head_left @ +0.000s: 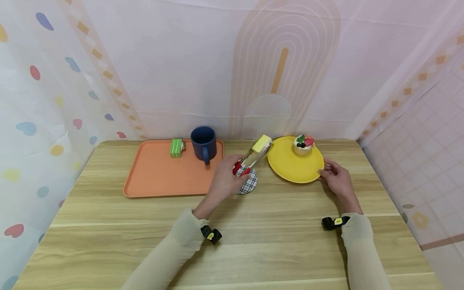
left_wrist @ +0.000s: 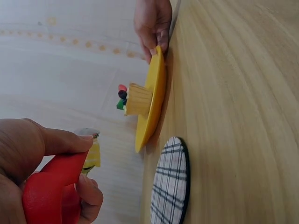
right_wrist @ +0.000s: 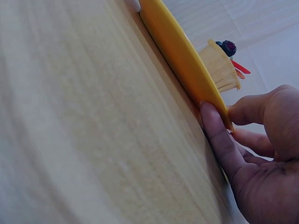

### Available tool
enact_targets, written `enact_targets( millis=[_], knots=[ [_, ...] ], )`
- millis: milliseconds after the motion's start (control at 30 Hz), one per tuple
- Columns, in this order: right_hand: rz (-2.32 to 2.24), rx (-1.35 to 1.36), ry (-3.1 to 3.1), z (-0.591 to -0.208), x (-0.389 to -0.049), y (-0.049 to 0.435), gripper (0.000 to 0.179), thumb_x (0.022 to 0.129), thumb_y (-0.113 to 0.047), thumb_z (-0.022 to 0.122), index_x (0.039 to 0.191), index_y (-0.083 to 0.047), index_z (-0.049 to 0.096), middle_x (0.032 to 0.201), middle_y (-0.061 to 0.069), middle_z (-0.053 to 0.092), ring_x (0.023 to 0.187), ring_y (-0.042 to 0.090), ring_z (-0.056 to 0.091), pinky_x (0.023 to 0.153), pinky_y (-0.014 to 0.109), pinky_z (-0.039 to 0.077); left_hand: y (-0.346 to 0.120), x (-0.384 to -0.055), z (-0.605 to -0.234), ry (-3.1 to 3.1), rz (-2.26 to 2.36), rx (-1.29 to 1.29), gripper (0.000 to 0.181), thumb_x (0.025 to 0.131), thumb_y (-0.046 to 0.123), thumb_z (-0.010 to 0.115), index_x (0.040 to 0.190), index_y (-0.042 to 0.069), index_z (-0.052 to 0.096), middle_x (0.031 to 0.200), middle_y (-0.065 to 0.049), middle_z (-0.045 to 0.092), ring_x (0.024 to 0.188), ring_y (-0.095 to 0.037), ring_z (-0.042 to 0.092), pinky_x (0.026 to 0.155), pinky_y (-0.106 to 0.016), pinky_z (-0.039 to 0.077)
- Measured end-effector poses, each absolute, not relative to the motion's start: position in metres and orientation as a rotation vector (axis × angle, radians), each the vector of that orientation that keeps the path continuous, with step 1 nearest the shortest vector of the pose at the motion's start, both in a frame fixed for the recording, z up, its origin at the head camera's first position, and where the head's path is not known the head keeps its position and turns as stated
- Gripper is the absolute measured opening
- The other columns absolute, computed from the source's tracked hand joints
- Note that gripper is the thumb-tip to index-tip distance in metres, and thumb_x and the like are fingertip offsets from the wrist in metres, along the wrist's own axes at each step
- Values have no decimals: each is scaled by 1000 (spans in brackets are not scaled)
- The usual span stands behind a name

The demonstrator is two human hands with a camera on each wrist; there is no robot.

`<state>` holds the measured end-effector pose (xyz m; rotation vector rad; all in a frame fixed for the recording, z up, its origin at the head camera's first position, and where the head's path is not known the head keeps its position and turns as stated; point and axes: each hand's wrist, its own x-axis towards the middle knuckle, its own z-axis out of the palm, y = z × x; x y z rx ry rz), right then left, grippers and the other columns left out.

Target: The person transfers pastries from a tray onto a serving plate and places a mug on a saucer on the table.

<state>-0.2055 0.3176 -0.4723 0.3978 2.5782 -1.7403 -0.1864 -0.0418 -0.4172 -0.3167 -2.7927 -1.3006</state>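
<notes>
Red-handled tongs (head_left: 245, 171) are in my left hand (head_left: 229, 177), its fingers and thumb gripping the handles. Between the metal tips sits a small yellow cake piece (head_left: 262, 143), raised above the table just left of the yellow plate (head_left: 290, 172). On that plate stands a cupcake (head_left: 301, 151) topped with berries and a green leaf. My right hand (head_left: 338, 179) pinches the plate's right rim between thumb and fingers; the right wrist view shows this fingers (right_wrist: 217, 135) grip close to the tabletop. Below the tongs lies a round plaid coaster (head_left: 250, 186), partly covered by them and my left hand.
An orange tray (head_left: 163, 181) lies to the left on the wooden table (head_left: 272, 241). It carries a dark blue mug (head_left: 203, 143) and a green cake piece (head_left: 176, 148) near its back edge. A patterned curtain (head_left: 174, 72) hangs directly behind the table.
</notes>
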Motion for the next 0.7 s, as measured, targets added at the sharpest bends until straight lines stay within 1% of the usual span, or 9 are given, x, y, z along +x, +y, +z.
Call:
enact_targets(
  millis=[200, 400, 700],
  knots=[
    [-1744, 397, 2561, -471, -205, 316, 58, 104, -11, 56, 158, -3, 36, 128, 16, 54, 85, -8, 60, 79, 16, 57, -33, -189, -420, -2821, -1273, -362, 58, 86, 17, 82, 139, 8, 61, 129, -15, 64, 112, -30, 60, 94, -46, 54],
    [-1740, 410, 2558, -470, -204, 314, 58, 105, -11, 56, 158, -4, 36, 129, 16, 54, 85, -8, 61, 78, 16, 57, -26, -193, -423, -2834, -1263, -405, 58, 85, 17, 83, 138, 8, 61, 123, -15, 65, 105, -28, 61, 88, -42, 55],
    [-1745, 397, 2560, -469, -204, 312, 58, 104, -10, 57, 158, -2, 36, 126, 16, 56, 83, -8, 61, 77, 16, 58, -13, -197, -425, -2875, -1224, -423, 58, 86, 17, 82, 139, 8, 61, 125, -15, 65, 102, -26, 57, 86, -39, 49]
  ],
)
